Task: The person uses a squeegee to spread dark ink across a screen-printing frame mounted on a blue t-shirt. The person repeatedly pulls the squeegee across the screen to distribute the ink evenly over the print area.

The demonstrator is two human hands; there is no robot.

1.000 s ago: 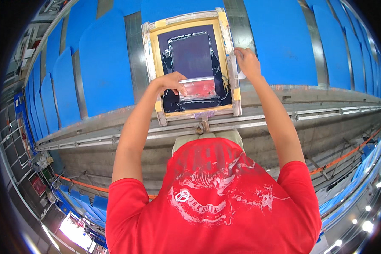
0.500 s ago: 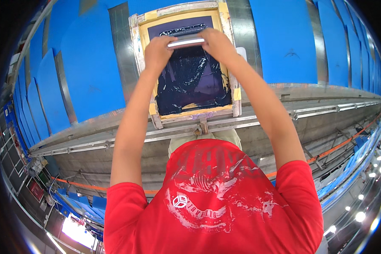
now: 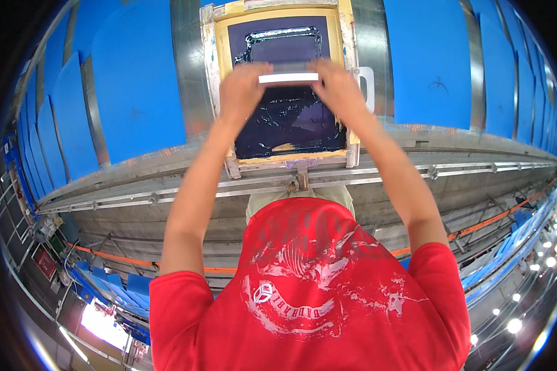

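Both my hands grip a squeegee (image 3: 289, 78) with a pale top edge, one at each end. My left hand (image 3: 242, 89) is wrapped round its left end, my right hand (image 3: 339, 89) round its right end; both are slightly blurred. Beneath lies a screen printing frame (image 3: 211, 62) with worn, paint-marked wooden sides and yellow tape inside. Dark navy ink (image 3: 278, 127) covers the near part of its mesh, glossy and streaked. Beyond the squeegee, a purplish wiped area shows, bordered by ridges of wet ink (image 3: 284, 32). The squeegee's blade edge is hidden under my hands.
Blue panels (image 3: 139, 74) lie left and right along the long table, with metallic strips (image 3: 192, 68) between them. A metal rail (image 3: 377, 176) runs along the near edge. Beside the frame's right side lies a white piece with a cutout (image 3: 369, 89).
My hands have pulled the squeegee nearer to me across the mesh, uncovering a wiped area behind it. The frame sits slightly higher and further right in the view.
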